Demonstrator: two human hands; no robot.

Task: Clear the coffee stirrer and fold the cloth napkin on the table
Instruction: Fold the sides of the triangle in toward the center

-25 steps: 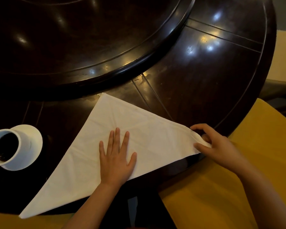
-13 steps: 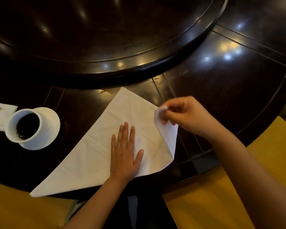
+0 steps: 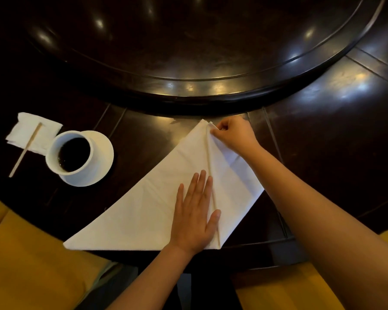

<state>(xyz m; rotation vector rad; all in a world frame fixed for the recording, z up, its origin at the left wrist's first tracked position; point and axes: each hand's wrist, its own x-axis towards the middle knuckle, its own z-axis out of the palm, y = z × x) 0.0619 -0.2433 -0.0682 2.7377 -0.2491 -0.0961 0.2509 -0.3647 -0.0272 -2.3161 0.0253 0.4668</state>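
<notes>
the cloth napkin (image 3: 148,211) lies low and centre in the frame on the dark table (image 3: 323,135), a white triangle with its right corner brought over to the top point. the left hand (image 3: 195,215) lies flat on it, fingers straight and close together, just left of the new fold edge; that looks meant to pin the layers so they do not slide while the flap is set. the right hand (image 3: 231,135), just above centre frame, pinches the flap's tip with curled fingers right at the apex, probably to line the two points up before creasing.

the coffee stirrer (image 3: 25,149) is at the left of the frame, resting slantwise across a small paper napkin (image 3: 31,130), its lower end off the paper and on the wood. this reads as already cleared out of the cup (image 3: 73,154), which stands on a saucer (image 3: 99,166) just to the right, dark coffee in it.

hard to tell: whether the tips match exactly, since the right fingers cover them; the napkin's near edge runs along the table rim; the raised turntable (image 3: 199,52) across the top fades into shadow. yellow upholstery (image 3: 31,265) is cut off at both lower corners.
</notes>
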